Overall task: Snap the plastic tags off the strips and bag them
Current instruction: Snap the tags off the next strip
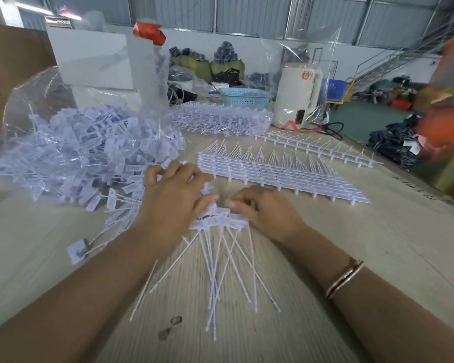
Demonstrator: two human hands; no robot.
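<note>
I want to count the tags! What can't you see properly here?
Head view:
- Tag heads: partly hidden under both hands, left and right.
- Print on tags: too small and blurred.
- Bag: tags piled and overlapping, uncountable.
- Orange shape, right edge: blurred, cut off.

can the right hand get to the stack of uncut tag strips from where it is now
Probably yes. The right hand is at the loose tags, and the stack of strips lies just beyond it on the table with nothing in between.
</note>
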